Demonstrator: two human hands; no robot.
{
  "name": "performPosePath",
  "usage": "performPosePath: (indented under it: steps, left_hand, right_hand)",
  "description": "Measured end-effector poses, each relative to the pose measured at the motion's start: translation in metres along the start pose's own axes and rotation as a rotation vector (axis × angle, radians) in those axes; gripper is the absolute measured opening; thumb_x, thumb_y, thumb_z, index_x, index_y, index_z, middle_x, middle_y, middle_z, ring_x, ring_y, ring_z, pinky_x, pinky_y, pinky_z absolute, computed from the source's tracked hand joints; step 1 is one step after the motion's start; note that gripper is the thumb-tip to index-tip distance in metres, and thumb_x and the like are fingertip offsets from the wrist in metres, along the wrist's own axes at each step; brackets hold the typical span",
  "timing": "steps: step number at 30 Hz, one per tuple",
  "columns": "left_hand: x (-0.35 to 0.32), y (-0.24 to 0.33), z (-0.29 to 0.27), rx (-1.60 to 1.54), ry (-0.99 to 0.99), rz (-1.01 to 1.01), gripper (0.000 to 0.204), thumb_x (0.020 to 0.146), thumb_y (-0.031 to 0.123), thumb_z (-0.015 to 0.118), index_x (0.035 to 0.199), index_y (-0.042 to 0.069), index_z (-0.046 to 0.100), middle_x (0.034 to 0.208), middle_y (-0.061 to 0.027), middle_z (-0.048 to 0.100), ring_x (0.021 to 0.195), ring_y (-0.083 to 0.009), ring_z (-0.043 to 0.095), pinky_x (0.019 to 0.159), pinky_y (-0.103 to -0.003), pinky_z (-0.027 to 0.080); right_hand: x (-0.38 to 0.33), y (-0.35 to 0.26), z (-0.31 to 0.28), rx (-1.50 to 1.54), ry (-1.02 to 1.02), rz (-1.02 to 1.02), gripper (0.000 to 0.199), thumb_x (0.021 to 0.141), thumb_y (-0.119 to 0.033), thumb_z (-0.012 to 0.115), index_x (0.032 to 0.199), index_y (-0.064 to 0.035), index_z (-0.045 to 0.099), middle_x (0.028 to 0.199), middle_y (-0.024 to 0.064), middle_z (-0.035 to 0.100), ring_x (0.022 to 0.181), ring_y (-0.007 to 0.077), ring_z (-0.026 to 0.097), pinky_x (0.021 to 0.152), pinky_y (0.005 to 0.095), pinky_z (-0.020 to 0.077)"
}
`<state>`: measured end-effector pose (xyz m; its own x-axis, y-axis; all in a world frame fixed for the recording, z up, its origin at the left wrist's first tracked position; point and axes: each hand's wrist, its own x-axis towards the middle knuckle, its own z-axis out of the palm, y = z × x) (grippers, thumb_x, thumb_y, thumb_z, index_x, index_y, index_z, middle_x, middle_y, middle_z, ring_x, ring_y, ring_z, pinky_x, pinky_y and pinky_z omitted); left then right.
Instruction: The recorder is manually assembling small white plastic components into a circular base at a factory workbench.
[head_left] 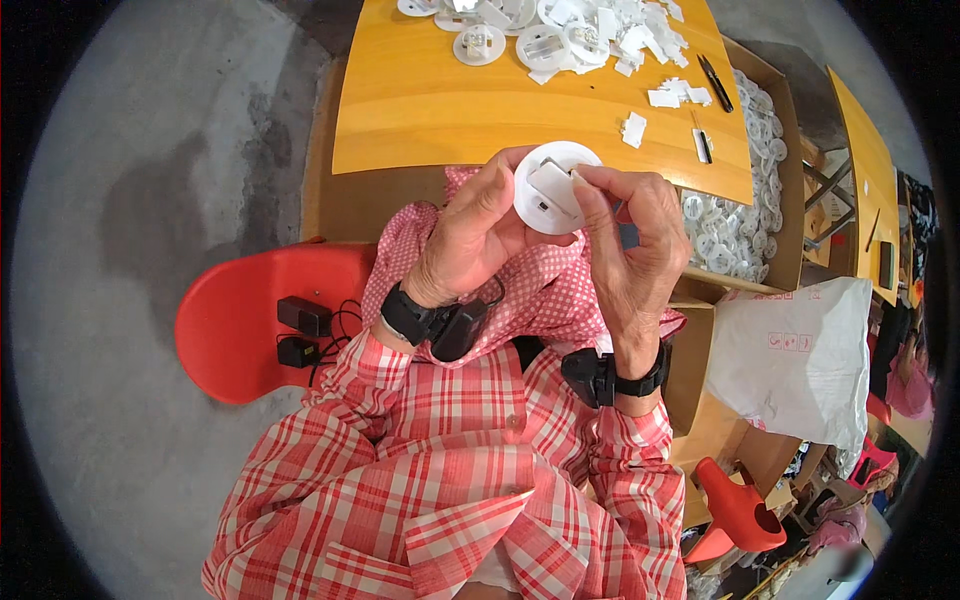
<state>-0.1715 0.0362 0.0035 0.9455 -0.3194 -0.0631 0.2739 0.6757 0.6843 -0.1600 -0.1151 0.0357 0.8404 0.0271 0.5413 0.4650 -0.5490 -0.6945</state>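
My left hand (462, 238) grips a white round plastic disc (533, 218) by its left and lower edge, just in front of the wooden table. A raised rectangular cover (552, 180) sits in the disc's face, with a small dark slot below it. On the other side, my right hand (638, 245) is closed, its thumb and forefinger pinched at the cover's right end and the disc's rim. The far fingers of both hands are partly hidden behind the disc and palms.
More white discs (480, 45) and small white pieces (634, 129) lie on the table (430, 120), beside a black pen (716, 84). Right of it stands a cardboard box (790, 180) full of discs. A red chair (230, 320) holding black adapters (303, 317) is at left; a white sack (790, 350) is at right.
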Motion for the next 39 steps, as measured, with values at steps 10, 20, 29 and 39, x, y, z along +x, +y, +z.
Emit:
performPosePath:
  steps: [10, 20, 29, 39]
  left_hand:
    - [-0.001, 0.000, -0.002, 0.090, 0.005, -0.012, 0.064, 0.093, 0.050, 0.041, 0.135, 0.003, 0.030, 0.131, -0.0162, 0.043, 0.118, -0.0290, 0.048, 0.093, -0.046, 0.047]
    - [-0.002, -0.001, -0.002, 0.083, 0.007, -0.001, 0.062, 0.093, 0.048, 0.042, 0.135, 0.004, 0.030, 0.132, -0.0163, 0.042, 0.118, -0.0297, 0.048, 0.093, -0.047, 0.047]
    - [-0.002, 0.000, 0.000, 0.086, 0.018, -0.002, 0.062, 0.093, 0.048, 0.041, 0.135, 0.004, 0.030, 0.132, -0.0164, 0.042, 0.118, -0.0299, 0.048, 0.094, -0.048, 0.046]
    - [-0.003, -0.001, 0.006, 0.009, 0.028, 0.019, 0.055, 0.095, 0.043, 0.040, 0.130, 0.001, 0.034, 0.125, -0.0135, 0.047, 0.114, -0.0238, 0.050, 0.094, -0.042, 0.046]
  right_hand:
    - [0.001, -0.001, -0.003, -0.004, -0.013, -0.017, 0.013, 0.071, -0.007, 0.072, 0.080, -0.0080, 0.063, 0.067, 0.0026, 0.055, 0.062, 0.0184, 0.050, 0.063, 0.0310, 0.0353]
    - [0.001, 0.000, -0.002, 0.011, 0.012, -0.040, 0.013, 0.071, -0.006, 0.072, 0.080, -0.0075, 0.063, 0.067, 0.0025, 0.054, 0.061, 0.0180, 0.049, 0.062, 0.0306, 0.0353]
    - [-0.002, 0.000, -0.001, 0.012, -0.001, -0.025, 0.013, 0.071, -0.006, 0.072, 0.080, -0.0074, 0.063, 0.067, 0.0022, 0.054, 0.060, 0.0179, 0.048, 0.062, 0.0304, 0.0355]
    - [-0.009, -0.002, -0.003, -0.344, 0.035, -0.217, 0.014, 0.072, -0.011, 0.070, 0.085, -0.0139, 0.066, 0.073, -0.0005, 0.055, 0.066, 0.0181, 0.051, 0.072, 0.0315, 0.0363]
